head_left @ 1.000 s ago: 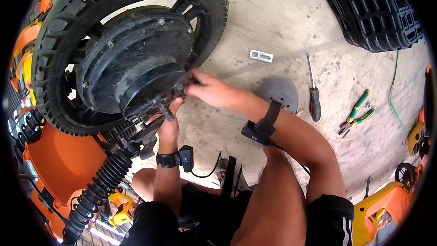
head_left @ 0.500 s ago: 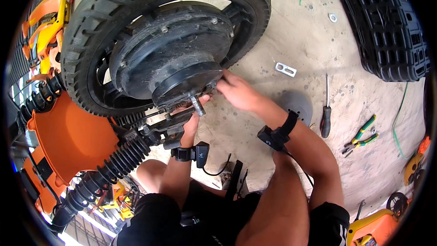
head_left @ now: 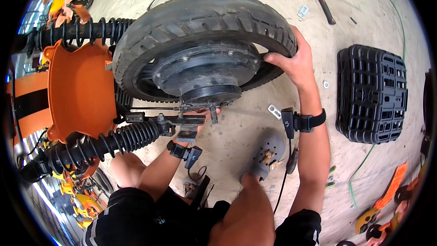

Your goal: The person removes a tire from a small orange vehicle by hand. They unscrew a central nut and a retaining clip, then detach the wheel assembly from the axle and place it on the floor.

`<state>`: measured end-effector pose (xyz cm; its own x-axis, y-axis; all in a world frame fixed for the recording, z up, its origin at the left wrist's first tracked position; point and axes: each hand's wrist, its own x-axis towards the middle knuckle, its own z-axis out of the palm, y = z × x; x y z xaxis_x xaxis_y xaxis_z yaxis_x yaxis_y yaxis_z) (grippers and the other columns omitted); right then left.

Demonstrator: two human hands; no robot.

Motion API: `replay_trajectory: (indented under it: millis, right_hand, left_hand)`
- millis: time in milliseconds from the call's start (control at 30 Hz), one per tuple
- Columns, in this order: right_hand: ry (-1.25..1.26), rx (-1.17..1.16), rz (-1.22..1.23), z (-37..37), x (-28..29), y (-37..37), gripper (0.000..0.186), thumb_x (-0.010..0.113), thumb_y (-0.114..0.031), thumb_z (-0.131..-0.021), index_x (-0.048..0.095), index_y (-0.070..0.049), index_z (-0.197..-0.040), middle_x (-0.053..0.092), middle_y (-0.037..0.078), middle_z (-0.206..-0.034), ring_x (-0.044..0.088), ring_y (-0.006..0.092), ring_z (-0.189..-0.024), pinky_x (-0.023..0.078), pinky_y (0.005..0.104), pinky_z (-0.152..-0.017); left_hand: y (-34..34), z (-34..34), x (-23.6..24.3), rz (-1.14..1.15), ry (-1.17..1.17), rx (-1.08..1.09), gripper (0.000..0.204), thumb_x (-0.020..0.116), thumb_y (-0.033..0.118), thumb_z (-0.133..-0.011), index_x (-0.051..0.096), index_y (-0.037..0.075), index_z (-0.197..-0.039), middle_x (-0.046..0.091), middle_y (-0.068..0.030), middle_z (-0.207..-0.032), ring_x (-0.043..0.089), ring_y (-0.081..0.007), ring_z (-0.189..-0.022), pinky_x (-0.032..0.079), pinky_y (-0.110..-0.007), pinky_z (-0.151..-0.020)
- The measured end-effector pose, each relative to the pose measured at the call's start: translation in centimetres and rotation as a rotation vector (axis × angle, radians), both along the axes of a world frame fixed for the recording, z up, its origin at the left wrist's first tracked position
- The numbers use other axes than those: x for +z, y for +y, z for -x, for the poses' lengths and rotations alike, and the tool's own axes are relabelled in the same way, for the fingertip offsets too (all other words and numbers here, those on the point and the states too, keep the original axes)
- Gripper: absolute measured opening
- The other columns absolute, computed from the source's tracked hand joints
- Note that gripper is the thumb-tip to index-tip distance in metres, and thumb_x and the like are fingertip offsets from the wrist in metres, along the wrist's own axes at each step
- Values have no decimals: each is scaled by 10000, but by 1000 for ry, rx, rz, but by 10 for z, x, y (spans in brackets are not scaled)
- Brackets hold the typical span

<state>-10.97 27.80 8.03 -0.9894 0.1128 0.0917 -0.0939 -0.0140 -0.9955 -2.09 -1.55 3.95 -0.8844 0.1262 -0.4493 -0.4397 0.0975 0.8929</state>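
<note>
A wheel with a black knobbly tyre [head_left: 205,20] and a dark round hub [head_left: 209,66] stands tilted in front of me. My right hand [head_left: 298,64] grips its right side, thumb on the inner rim and fingers around the outside. Below the hub, a threaded axle [head_left: 214,115] sticks out beside a black metal bracket [head_left: 186,120]. My left hand [head_left: 208,115] is under the hub, behind that bracket; most of its fingers are hidden. The bracket is at the end of a coil-spring fork leg [head_left: 118,140]. A second spring leg [head_left: 98,32] and an orange fender [head_left: 82,91] are at left.
A black plastic crate [head_left: 371,93] lies at right. A hammer [head_left: 322,1], two slotted metal plates, the nearer one [head_left: 274,111] by my grey clog [head_left: 268,152], and a nut [head_left: 325,84] are on the floor. A screwdriver handle [head_left: 293,161] shows beside my right forearm.
My right hand has left the hub near the axle and now grips the tyre's right side. The wheel sits at a different tilt, and the view has shifted. My left hand stays under the hub.
</note>
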Motion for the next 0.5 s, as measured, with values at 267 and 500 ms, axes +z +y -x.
replay_trajectory:
  millis: [267,500]
  right_hand:
    - [64,-145,8,-25,2,-20,739,886,-158,-516,553,48,-1142,652,122,-1016,613,179,-938,472,313,-876]
    - [48,-182,-130,-19,17,-32,764,900,-168,-479,565,41,-1133,654,127,-1010,616,184,-941,475,318,-872]
  left_hand:
    - [-2,10,-1,226,78,-122,424,722,4,-765,561,27,-1157,613,-82,-1102,595,-188,-977,519,-330,-852]
    - [-3,15,-15,156,100,-105,417,711,16,-779,553,26,-1165,611,-82,-1095,594,-192,-976,520,-336,-848]
